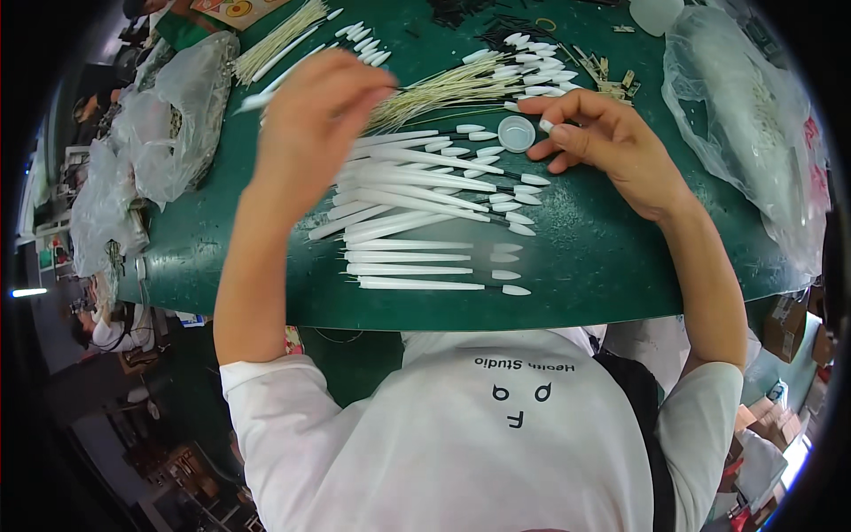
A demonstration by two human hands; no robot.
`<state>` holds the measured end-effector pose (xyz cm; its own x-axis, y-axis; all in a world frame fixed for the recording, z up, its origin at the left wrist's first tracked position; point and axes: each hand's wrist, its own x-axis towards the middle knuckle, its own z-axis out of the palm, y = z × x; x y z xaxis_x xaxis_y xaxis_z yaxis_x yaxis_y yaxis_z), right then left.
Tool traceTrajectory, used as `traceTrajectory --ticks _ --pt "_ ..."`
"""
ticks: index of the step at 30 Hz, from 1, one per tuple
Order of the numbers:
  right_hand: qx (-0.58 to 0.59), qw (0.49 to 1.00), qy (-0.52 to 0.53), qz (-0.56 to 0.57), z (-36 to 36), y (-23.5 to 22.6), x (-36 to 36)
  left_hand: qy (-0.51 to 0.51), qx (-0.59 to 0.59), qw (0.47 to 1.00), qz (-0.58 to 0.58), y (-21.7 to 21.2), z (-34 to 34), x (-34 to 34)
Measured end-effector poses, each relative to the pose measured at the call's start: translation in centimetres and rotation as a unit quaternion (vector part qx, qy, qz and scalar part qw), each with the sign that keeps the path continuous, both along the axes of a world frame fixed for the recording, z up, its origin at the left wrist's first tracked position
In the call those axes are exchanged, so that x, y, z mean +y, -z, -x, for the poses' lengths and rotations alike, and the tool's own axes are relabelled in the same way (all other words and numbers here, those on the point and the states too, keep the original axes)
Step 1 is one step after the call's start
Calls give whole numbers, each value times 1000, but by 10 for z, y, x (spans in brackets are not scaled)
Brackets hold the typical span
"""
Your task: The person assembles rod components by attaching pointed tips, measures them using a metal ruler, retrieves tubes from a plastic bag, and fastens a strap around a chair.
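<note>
My left hand (324, 124) is raised over the left part of the table, its thumb and fingers pinched together. A small dark bit shows at its fingertips, too small to name. My right hand (612, 146) is right of the small clear round dish (517, 134), its fingers curled and apart. A pale tip at the end of its index finger may be a nail or a piece beyond it. Between the hands lies a bundle of thin cream wires (443, 89) with white bulb-shaped tips. Nearer me is a pile of white tapered sticks (425, 182), with black collars and white pointed tips.
Several similar sticks (408, 270) lie in a row near the edge of the green table (603, 275). Clear plastic bags stand at left (177, 111) and right (745, 115). Another wire bundle (279, 40) lies far left; black pieces (470, 11) and brass-coloured parts (612, 84) lie at the back.
</note>
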<state>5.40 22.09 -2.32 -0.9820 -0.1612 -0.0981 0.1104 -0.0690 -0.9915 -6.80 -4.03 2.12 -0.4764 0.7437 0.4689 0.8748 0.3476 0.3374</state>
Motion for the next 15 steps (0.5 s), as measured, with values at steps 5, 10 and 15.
traceTrajectory --ticks 5,10,15 --pt "-35 998 -10 60 3 1 -3 89 103 990 35 16 -20 42" --pt "-31 998 -23 49 2 2 -3 73 167 975 123 18 -30 56" --pt "-9 999 -24 22 0 2 -4 76 251 953 149 20 -36 61"
